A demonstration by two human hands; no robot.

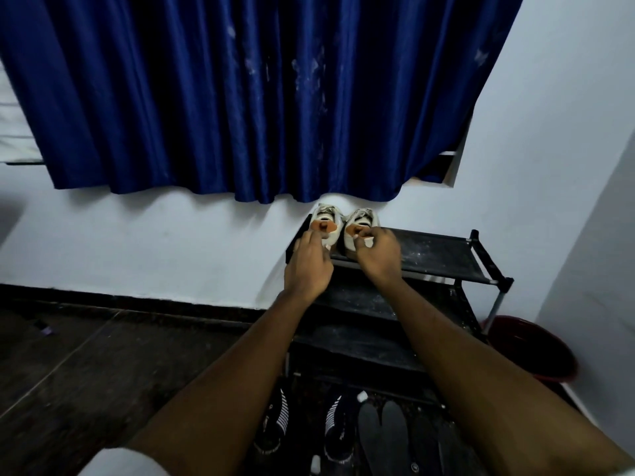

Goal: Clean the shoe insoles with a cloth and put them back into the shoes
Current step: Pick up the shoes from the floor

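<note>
Two white sneakers stand side by side on the top shelf of a black shoe rack (436, 250), heels with orange patches facing me. My left hand (308, 266) holds the heel of the left sneaker (326, 218). My right hand (378, 254) pinches the heel of the right sneaker (361, 219) with curled fingers. Two dark insoles (385, 438) lie flat on the floor below the rack. I see no cloth in either hand.
A pair of black shoes with white stripes (338, 424) sits on the floor beside the insoles. A red bucket (531, 348) stands right of the rack. A blue curtain (240, 97) hangs just above the sneakers against the white wall.
</note>
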